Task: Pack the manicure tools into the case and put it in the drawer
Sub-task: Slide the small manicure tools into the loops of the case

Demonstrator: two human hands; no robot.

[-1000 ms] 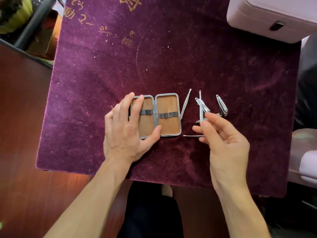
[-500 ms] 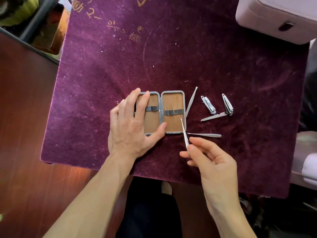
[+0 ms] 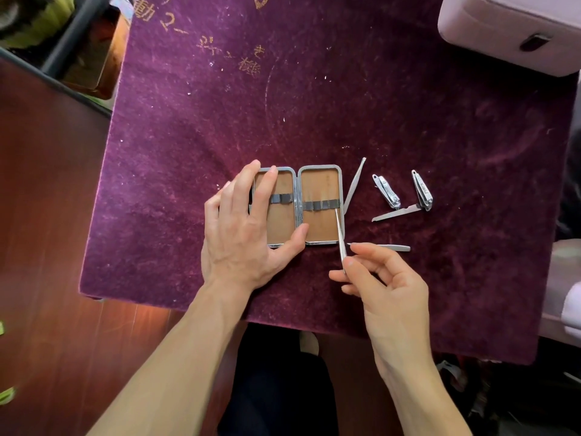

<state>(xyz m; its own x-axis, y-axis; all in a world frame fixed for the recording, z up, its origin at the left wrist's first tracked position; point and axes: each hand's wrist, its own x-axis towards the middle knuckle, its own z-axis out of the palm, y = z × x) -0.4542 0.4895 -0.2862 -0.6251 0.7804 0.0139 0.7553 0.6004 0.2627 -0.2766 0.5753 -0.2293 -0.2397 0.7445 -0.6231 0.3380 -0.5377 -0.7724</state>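
Observation:
A small case lies open on the purple velvet cloth, tan inside with a dark elastic band across each half. My left hand rests flat on its left half, thumb at the lower edge. My right hand pinches a thin metal tool whose tip points at the band of the right half. A metal file lies just right of the case. Two nail clippers lie further right, one with its blade swung out. Another slim tool lies beyond my right fingers.
A pale pink box with a dark latch stands at the far right corner of the cloth. Dark wooden floor lies left and below. A pale cushioned edge sits at the right. My legs show under the table's near edge.
My right hand lifted a thin tool from among the others, carried it left and now points its tip over the case's right half. My left hand stayed on the case.

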